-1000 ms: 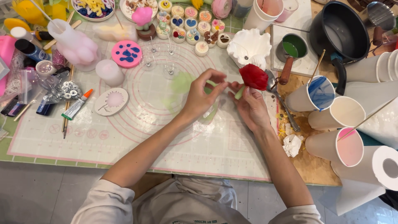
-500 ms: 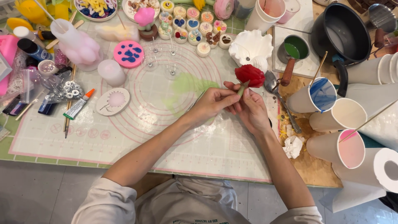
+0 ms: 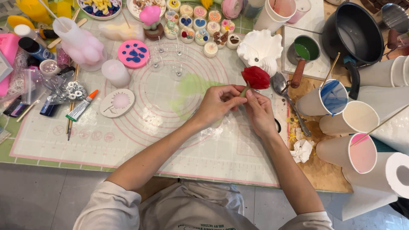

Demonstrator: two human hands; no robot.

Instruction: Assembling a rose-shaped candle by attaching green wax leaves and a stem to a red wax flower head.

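Directly below the head camera I see both hands meeting over the pale silicone work mat (image 3: 128, 140), and much of the grip is concealed. The left hand (image 3: 217, 104) is closed, thumb and fingertips pinched on the short green stem beneath the red rose-shaped piece (image 3: 255, 77); the stem is almost wholly covered by fingers, so I cannot judge its length. The right hand (image 3: 260, 113) lies against the left, fingers curled up to the same stem; its palm faces away from me, and I cannot tell how firmly it grips. The red piece stands clear above both hands, over the mat's right edge, just below the white ruffled mould (image 3: 260, 47) and just left of the metal spoon (image 3: 283, 87). A green smear (image 3: 191, 85) on the mat is partly masked by the left hand. To the right, three paper cups hold blue (image 3: 334, 97), cream (image 3: 360, 117) and pink (image 3: 362, 153) contents, and wooden sticks stand in the blue and pink cups. The white roll (image 3: 398, 174) and the dark pot (image 3: 353, 32) are cut off by the frame. A small pan of green liquid (image 3: 303, 51) sits beside the pot. On the left lie a glue tube (image 3: 81, 106), a pink-and-blue disc (image 3: 133, 54) and a bag of small metal rings (image 3: 68, 90), its contents hard to resolve.
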